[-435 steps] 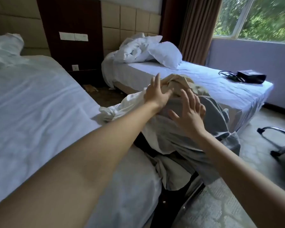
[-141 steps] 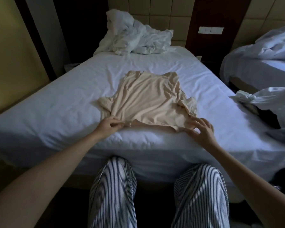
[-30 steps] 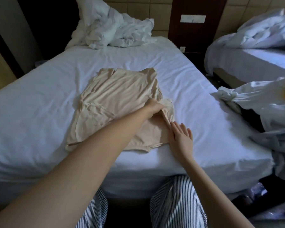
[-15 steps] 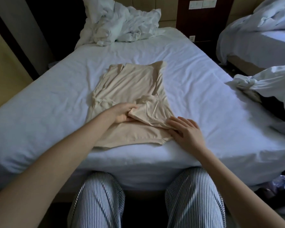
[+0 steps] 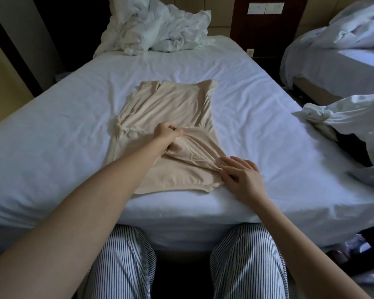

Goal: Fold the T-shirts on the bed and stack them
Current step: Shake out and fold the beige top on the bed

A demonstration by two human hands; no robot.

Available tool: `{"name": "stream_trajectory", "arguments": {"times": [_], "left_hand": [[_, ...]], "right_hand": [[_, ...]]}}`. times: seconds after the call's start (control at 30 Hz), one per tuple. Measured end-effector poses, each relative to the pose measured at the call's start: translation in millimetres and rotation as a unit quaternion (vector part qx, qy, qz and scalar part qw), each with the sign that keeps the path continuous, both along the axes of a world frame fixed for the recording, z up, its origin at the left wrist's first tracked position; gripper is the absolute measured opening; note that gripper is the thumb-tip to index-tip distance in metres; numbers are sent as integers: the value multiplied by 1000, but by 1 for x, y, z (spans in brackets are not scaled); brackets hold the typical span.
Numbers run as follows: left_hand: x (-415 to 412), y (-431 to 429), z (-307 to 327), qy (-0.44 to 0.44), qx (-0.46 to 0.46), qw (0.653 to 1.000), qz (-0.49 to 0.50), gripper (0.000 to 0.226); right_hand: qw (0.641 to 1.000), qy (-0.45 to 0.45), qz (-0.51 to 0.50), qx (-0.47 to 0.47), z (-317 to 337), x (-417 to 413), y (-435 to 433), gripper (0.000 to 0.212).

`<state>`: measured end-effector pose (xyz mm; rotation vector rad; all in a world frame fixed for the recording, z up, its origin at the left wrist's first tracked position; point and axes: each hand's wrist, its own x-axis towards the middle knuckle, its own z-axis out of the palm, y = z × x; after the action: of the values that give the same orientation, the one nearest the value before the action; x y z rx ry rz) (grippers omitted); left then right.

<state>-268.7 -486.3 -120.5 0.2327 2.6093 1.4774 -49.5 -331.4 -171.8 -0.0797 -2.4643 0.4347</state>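
Observation:
A beige T-shirt [image 5: 171, 108] lies on the white bed [image 5: 63, 130], its two sides folded in so it forms a long narrow shape. My left hand [image 5: 167, 132] grips a bunched fold of the shirt's right sleeve near its middle. My right hand [image 5: 240, 175] rests with straight fingers on the shirt's lower right edge, pressing it to the sheet. A heap of more clothes, white and grey [image 5: 350, 119], sits at the right beside the bed.
A crumpled white duvet and pillow [image 5: 156, 26] lie at the head of the bed. A second bed [image 5: 337, 67] with bedding stands at the right across a narrow gap. My striped trouser legs [image 5: 125, 266] touch the bed's near edge.
My left hand has carried the right sleeve inward over the shirt's body and holds it there. My right hand has stayed on the lower right edge.

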Motion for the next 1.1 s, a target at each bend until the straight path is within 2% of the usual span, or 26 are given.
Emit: {"name": "stream_trajectory", "arguments": {"times": [0.1,0.2,0.3,0.4,0.47,0.57,0.63,0.73,0.77,0.8,0.87,0.9,1.0,1.1], "left_hand": [[0,-15,5,41,5,999,-26,33],[17,-47,16,123,-43,990,-52,37],[45,-96,18,237,-98,956,-145,35],[63,-148,8,289,-130,916,-245,47],[69,-177,1,293,-190,897,-272,60],[76,-205,-11,217,-305,880,-292,105],[76,-212,-15,198,-347,864,-306,114],[76,-214,-14,180,-377,847,-329,115],[77,-215,-15,181,-363,855,-322,106],[78,-215,-16,184,-323,879,-300,88],[81,-215,-16,175,-197,936,-235,46],[85,-214,-13,158,-151,955,-202,37],[96,-211,3,100,-108,978,-148,34],[110,-213,25,92,-108,979,-144,37]], "right_hand": [[999,-29,7,-14,4,2,-2,37],[998,-62,29,-16,5,4,-1,49],[992,-84,79,48,8,8,-2,64],[985,-89,103,104,6,11,-5,71],[984,-94,104,110,5,10,-6,71],[979,-121,115,118,6,8,-9,60],[975,-143,125,111,8,9,-10,58],[977,-155,138,57,13,10,-12,56],[978,-155,135,27,16,11,-15,50],[980,-151,127,-8,19,11,-19,43],[983,-135,87,-86,25,11,-27,32],[981,-133,63,-126,28,12,-31,29],[972,-135,11,-193,41,15,-38,33],[976,-119,-1,-183,56,23,-43,39]]}}
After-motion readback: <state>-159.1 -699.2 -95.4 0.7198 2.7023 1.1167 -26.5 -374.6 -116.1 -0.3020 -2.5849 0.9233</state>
